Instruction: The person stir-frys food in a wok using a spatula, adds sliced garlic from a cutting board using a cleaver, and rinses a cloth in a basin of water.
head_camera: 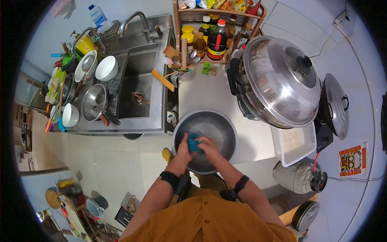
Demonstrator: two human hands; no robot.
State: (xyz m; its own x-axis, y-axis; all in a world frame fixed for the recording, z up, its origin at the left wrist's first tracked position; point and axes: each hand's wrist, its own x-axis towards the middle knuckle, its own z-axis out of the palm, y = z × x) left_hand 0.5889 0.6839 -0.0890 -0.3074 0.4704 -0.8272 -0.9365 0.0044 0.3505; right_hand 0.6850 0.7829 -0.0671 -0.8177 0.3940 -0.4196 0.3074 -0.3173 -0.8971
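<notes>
A wide grey metal basin [223, 136] stands at the front edge of a steel counter [193, 96], in the middle of the view. Inside its rim, my left hand [183, 149] holds a crumpled blue cloth or scrubber [193, 143]. My right hand [208, 148] is at the right side of the blue piece, fingers bent and touching it. What the fingertips do beneath it is hidden. The visible inside of the basin looks smooth, with pale specks or reflections.
To the left is a steel sink [136, 81] with bowls [106, 68] and pans beside it. A large lidded steamer [278, 81] stands at right, above a white plastic tray [282, 148]. Behind are a utensil holder [187, 74] and a rack [178, 21] of bottles.
</notes>
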